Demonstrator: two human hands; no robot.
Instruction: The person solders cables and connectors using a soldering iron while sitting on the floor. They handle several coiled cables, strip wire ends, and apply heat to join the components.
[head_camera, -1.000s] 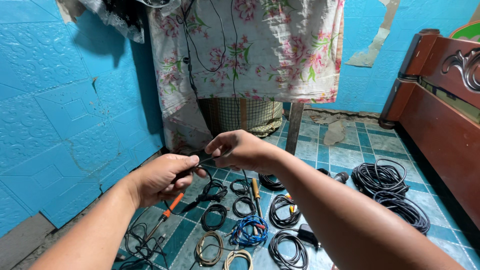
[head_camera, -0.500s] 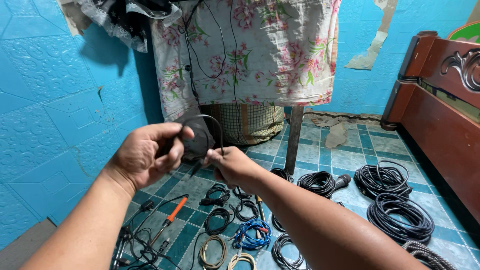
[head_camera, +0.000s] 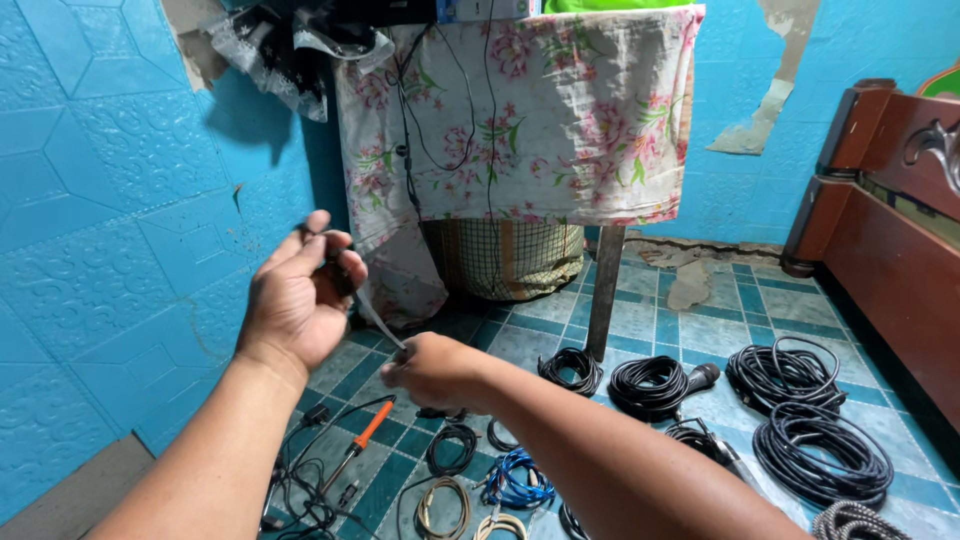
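Note:
My left hand (head_camera: 298, 298) is raised at the left, its fingers closed around a small coil of black cable (head_camera: 340, 272). A loose end of that cable runs down and right to my right hand (head_camera: 432, 368), which pinches it lower, over the tiled floor. Below both hands lie several small coiled cables: a black one (head_camera: 452, 447), a blue one (head_camera: 512, 478) and a beige one (head_camera: 443, 506). An orange-handled tool (head_camera: 368, 428) lies on the floor among thin black wires at the lower left.
Large black cable coils (head_camera: 823, 455) and a microphone (head_camera: 698, 378) lie on the tiles at the right. A floral cloth (head_camera: 520, 115) hangs over a table with a wire basket (head_camera: 502, 258) beneath. A wooden bed frame (head_camera: 890, 220) stands right; blue wall left.
My left hand has risen and moved left with the coiled cable. My right hand has dropped lower, drawing the cable's end out between the two hands. The view has tilted up.

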